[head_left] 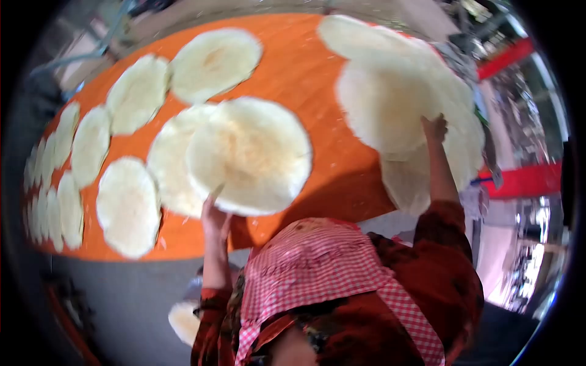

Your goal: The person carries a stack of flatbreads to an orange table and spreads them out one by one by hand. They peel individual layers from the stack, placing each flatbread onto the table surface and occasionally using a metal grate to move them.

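A round, pale flatbread (259, 152) is in my left hand (216, 221), held by its near edge with the thumb on top and the other fingers hidden beneath. It partly covers another flatbread (173, 165) to its left. My right hand (434, 129) reaches over a wide, overlapping pile of thin flatbreads (455, 146) on the right. Its fingers look apart and touch the upper surface near the edge of a browner round (387, 100); blur hides the finer detail.
An orange-covered table (329, 165) carries several more flatbreads (127, 207) in rows at the left and two larger ones (217, 64) farther back. Red panels (528, 182) stand beyond the right side. Below the near edge, a pale round object (184, 322) shows beside my left sleeve.
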Tool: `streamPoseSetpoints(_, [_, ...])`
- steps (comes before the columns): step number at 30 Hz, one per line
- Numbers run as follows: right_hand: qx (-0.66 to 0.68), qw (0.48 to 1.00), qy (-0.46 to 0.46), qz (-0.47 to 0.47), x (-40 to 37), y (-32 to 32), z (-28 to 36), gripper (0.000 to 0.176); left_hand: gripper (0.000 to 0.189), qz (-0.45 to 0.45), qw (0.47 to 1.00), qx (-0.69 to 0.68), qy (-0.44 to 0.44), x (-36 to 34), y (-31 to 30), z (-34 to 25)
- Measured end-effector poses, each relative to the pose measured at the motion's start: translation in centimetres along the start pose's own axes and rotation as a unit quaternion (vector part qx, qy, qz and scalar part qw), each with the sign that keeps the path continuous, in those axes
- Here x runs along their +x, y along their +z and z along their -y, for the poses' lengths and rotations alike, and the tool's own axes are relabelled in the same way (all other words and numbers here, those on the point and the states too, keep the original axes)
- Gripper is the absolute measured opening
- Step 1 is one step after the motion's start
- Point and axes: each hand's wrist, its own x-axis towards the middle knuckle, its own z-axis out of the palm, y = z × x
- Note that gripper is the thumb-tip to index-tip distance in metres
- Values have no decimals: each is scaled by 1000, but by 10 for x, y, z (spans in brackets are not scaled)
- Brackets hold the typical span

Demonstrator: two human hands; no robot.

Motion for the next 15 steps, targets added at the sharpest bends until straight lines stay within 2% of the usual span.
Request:
streamPoseSetpoints(1, [-10, 999, -52, -13, -29, -38, 45, 56, 48, -21, 1000, 12, 12, -3, 10, 0])
streamPoseSetpoints(2, [126, 979, -158, 28, -65, -31, 82, 50, 46, -14, 1000, 3, 13, 2, -1, 3])
streamPoseSetpoints(3, [256, 931, -252, 66, -92, -26, 115, 44, 48, 5, 1000, 17, 18, 2, -2, 3])
streamPoseSetpoints(4, [375, 848, -242, 285, -134, -65, 178, 44, 51, 21, 998, 53, 22, 3, 4, 1])
streamPoseSetpoints(5, [438, 741, -163, 482, -176, -104, 241, 43, 54, 43, 995, 89, 23, 4, 15, 0])
streamPoseSetpoints(6, [530, 611, -116, 577, -222, -100, 272, 53, 57, 34, 994, 100, 29, 2, 33, -1])
streamPoseSetpoints(7, [479, 638, -236, 555, -253, -133, 307, 61, 59, 25, 993, 112, 34, 0, 50, -2])
streamPoseSetpoints(8, [504, 596, -383, 494, -273, -129, 329, 65, 63, 15, 993, 113, 31, 0, 59, -3])
streamPoseSetpoints(9, [467, 611, -404, 495, -282, -145, 345, 64, 65, 11, 992, 119, 40, 0, 62, -1])
streamPoseSetpoints(11, [444, 633, -383, 505, -300, -143, 359, 61, 63, 4, 992, 121, 44, -1, 67, 0])
streamPoseSetpoints(15, [499, 573, -315, 568, -304, -133, 365, 44, 58, -8, 991, 127, 46, 4, 57, 2])
